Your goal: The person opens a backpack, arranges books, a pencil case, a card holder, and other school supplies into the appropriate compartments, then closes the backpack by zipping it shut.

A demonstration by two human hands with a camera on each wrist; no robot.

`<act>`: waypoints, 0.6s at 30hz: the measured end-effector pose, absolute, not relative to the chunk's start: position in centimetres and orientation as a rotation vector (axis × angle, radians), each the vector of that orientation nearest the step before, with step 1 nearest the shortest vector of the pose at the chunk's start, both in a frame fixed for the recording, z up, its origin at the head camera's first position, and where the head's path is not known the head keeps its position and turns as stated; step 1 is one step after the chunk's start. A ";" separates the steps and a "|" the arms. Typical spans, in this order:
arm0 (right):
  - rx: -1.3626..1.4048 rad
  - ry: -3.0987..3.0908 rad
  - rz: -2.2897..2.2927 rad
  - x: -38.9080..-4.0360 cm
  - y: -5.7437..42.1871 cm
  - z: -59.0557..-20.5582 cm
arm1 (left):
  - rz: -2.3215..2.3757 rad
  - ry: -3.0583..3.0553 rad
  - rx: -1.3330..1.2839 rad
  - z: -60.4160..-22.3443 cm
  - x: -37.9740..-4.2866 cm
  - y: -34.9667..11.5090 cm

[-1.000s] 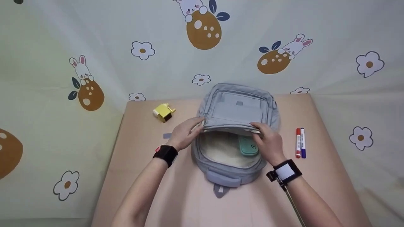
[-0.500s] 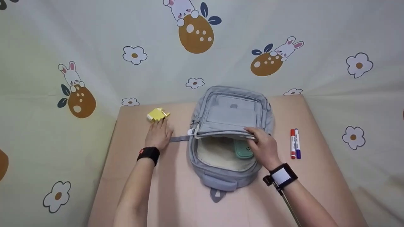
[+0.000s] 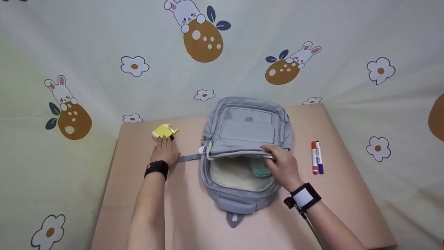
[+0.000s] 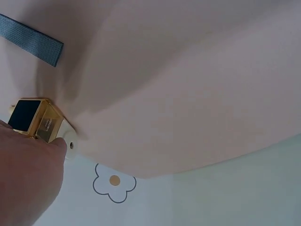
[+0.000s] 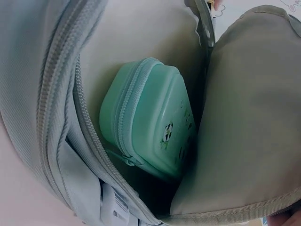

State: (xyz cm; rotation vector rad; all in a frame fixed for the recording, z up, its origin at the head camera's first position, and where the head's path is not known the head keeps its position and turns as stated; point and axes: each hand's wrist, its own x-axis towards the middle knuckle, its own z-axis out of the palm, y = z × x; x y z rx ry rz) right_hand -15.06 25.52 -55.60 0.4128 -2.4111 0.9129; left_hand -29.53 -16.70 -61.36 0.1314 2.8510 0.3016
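Two hands at work, set well apart, in the head view! The right hand (image 3: 284, 166) pinches the edge of the flap (image 3: 248, 130) of a grey backpack (image 3: 239, 201), holding it up over a green case (image 3: 259, 170). The left hand (image 3: 164, 152) has its fingers stretched out, tips at the near edge of a yellow crank sharpener (image 3: 163, 131), thumb off to the side. That sharpener sits on the tabletop (image 3: 187, 208), left of the bag; a careless push, I'd say, could skid or tip it.

Left wrist view: a digit meets the sharpener's white end (image 4: 70, 141), the remaining contact hidden.

Right wrist view: the green case is tucked inside, beside the zip (image 5: 84, 106). Should the right fingers slip, the flap could sag and narrow the mouth; a hard tug might shift the case.
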 end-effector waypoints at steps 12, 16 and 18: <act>0.411 -2.404 0.903 -15.0 25.7 -55.7 | 0.267 2.891 0.199 -61.0 -29.0 -16.6; 0.417 -2.415 0.915 -14.9 25.5 -56.0 | 0.295 2.874 0.149 -61.2 -29.1 -17.0; 0.414 -2.417 0.923 -14.9 25.4 -56.1 | 0.308 2.854 0.117 -61.2 -29.2 -17.0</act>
